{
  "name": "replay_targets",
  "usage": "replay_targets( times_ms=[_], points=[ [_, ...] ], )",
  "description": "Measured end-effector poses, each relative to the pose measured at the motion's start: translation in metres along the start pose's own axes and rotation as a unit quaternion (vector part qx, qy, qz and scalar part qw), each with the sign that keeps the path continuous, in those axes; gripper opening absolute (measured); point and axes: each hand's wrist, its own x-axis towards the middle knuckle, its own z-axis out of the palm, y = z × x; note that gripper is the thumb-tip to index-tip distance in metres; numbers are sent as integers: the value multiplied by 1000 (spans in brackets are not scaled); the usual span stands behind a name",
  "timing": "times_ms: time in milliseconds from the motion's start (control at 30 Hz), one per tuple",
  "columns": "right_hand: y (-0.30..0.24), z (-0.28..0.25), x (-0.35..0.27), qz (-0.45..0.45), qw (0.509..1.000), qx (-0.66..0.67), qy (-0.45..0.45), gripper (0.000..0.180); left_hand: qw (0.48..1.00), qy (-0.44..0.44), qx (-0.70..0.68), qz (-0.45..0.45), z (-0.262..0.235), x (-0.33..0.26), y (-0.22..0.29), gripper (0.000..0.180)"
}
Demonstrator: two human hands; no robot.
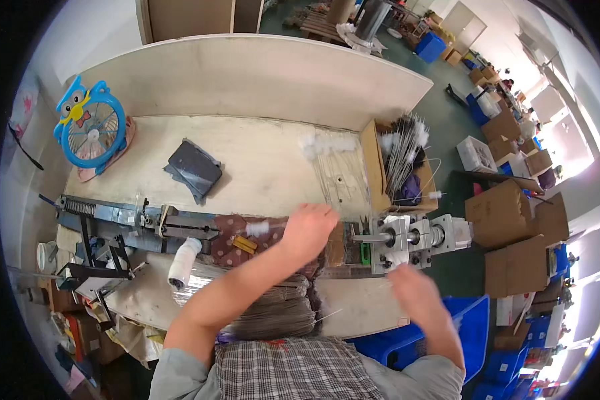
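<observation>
My left hand (310,230) is over the middle of the bench, its fingers curled together. Whatever it may hold is too small to make out. Just beyond its fingertips lies a row of thin wire brushes (337,177) with fluffy white ends. My right hand (413,290) is at the front of a metal machine (420,239) with a spindle and round collars. Motion smears its fingers, so their grip is hidden. Between the hands is a green-handled tool (365,252). A thick bundle of thin wires (273,312) lies under my left forearm, close to my body.
A cardboard box (375,167) of wire brushes stands at the bench's back right. Left are a blue fan (93,133), dark folded cloth (195,169), a metal fixture (173,223) and a white roll (183,262). A yellow block (244,245) sits on dotted cloth. Blue bin (470,320) lower right.
</observation>
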Motion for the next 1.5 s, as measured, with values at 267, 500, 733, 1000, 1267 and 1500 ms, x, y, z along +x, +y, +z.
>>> replay_targets(
  times_ms=[267,500,733,1000,1267,1500],
  points=[
    [51,-34,64,-159,916,157,333,23,958,217,63,177,28,12,-15,25],
    [-9,-12,133,-151,941,232,193,12,972,205,-43,110,-16,-126,-13,23],
    [-39,-52,145,-233,927,287,65,14,884,325,-243,-231,-26,-223,-38,11],
    [-166,-28,188,-364,872,265,193,11,766,287,-547,-178,-23,-201,-39,16],
    [-195,-23,190,-313,904,200,214,6,574,291,-726,-245,-45,-182,-41,31],
    [-183,-25,184,-320,878,258,244,9,871,182,-259,-377,-24,-171,-66,49]
  ],
)
